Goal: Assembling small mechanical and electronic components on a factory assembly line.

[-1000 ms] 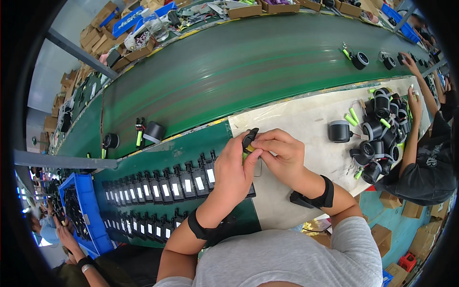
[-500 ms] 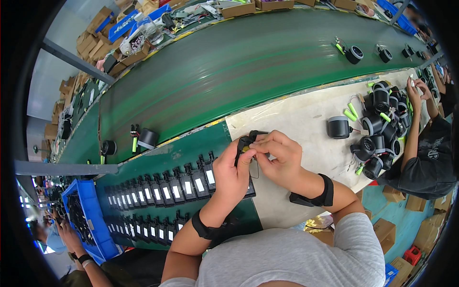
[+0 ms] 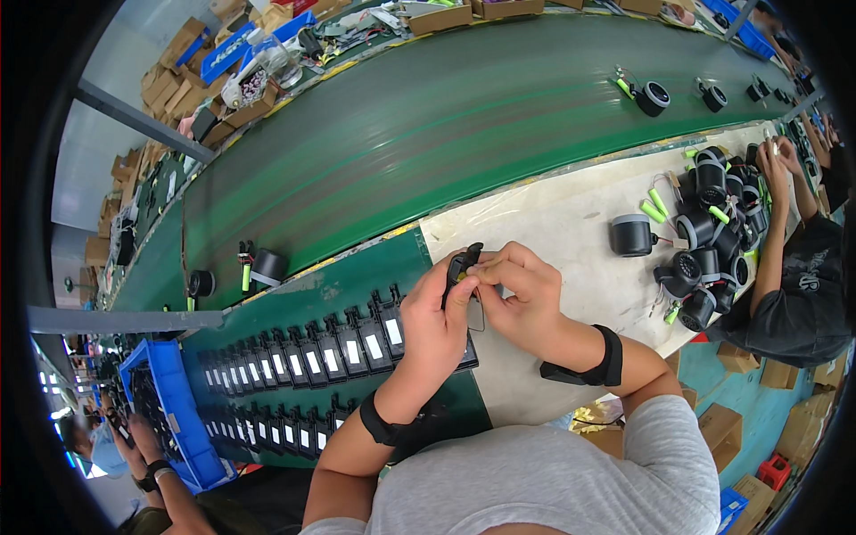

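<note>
My left hand (image 3: 430, 312) is closed around a small black plastic part (image 3: 457, 265), its upper end sticking out past the fingers. At the part, the fingertips of my right hand (image 3: 524, 290) are pinched together. Something small and yellowish shows between the two hands, mostly covered by the fingers. A thin dark wire (image 3: 482, 317) hangs below the fingertips. To the left of my hands, black plastic housings (image 3: 352, 349) with white labels lie in two rows on the green mat (image 3: 312, 299).
Black cylindrical units (image 3: 631, 235) with green batteries (image 3: 654, 212) are heaped at the right. More units (image 3: 654, 98) ride the green conveyor (image 3: 401, 134) beyond. A blue crate (image 3: 178, 406) of black parts stands at the left. A co-worker (image 3: 794, 267) sits at the right, another at the far left.
The black part has turned slightly in my left hand, its end now pointing more upward. Units on the conveyor have shifted a little to the left. The left co-worker's hands have moved.
</note>
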`<state>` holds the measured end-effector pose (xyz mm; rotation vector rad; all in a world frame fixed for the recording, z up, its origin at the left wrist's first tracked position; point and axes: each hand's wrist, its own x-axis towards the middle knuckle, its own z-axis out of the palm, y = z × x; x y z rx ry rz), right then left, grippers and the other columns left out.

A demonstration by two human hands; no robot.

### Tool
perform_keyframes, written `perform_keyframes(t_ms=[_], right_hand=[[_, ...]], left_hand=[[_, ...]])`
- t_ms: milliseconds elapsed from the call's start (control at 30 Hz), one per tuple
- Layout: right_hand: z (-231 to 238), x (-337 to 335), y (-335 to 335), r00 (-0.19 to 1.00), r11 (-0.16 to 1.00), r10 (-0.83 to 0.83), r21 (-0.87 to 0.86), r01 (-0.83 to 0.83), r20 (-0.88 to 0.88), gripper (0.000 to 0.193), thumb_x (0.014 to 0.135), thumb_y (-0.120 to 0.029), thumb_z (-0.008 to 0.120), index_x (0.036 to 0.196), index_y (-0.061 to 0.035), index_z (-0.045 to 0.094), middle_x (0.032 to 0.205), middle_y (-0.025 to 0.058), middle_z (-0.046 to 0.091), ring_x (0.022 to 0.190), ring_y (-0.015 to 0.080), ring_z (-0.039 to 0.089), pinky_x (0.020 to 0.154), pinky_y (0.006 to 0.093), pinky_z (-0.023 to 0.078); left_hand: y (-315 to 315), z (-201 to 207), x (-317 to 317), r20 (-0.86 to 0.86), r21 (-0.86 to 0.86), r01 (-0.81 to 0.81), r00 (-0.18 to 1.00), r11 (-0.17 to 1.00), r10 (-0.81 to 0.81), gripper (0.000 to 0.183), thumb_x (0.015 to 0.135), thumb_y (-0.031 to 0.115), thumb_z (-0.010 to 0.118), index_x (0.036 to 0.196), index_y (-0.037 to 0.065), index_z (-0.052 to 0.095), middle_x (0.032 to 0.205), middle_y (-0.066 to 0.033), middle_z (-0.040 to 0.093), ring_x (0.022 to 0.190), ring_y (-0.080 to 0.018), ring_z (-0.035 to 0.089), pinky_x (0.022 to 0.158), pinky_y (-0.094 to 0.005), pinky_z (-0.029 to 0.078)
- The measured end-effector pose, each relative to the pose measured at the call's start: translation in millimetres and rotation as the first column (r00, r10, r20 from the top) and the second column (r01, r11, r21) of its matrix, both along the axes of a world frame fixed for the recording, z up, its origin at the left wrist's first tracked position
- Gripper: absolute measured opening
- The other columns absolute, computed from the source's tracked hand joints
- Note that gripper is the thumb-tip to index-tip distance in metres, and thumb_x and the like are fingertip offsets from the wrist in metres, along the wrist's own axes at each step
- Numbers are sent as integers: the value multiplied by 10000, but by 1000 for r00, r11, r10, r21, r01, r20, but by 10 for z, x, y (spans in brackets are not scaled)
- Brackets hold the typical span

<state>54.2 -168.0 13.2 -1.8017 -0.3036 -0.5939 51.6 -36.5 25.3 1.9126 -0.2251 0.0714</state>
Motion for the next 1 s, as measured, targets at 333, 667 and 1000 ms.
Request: perform_keyframes(t_ms=[333,667,1000], right_hand=[[206,149,-684,996,846,-83,-531,48,-42,280,707,-106,767,971,-63,687,1003,136,666,957,309,634,822,365,525],[150,-42,-1456,857,848,-314,-526,60,-409,622,635,-203,830,1180,-54,569,1155,181,565,1020,352,596,885,425,473],[339,443,-677,880,751,376,652,-105,-291,477,914,-289,604,1280,-32,438,1124,115,591,951,205,642,721,326,560]], left_hand=[[485,-45,684,-186,-21,-64,981,998,59,327,1007,317,451,1077,22,571,791,-39,610,618,-76,536,556,-220,433],[650,-101,872,411,446,-398,887,802,211,794,789,273,743,1376,-63,327,1389,-266,362,1289,-385,359,1077,-448,276],[-78,-198,318,-291,89,491,845,866,-449,206,865,119,654,997,-35,622,904,-129,675,883,-187,661,806,-310,503]])
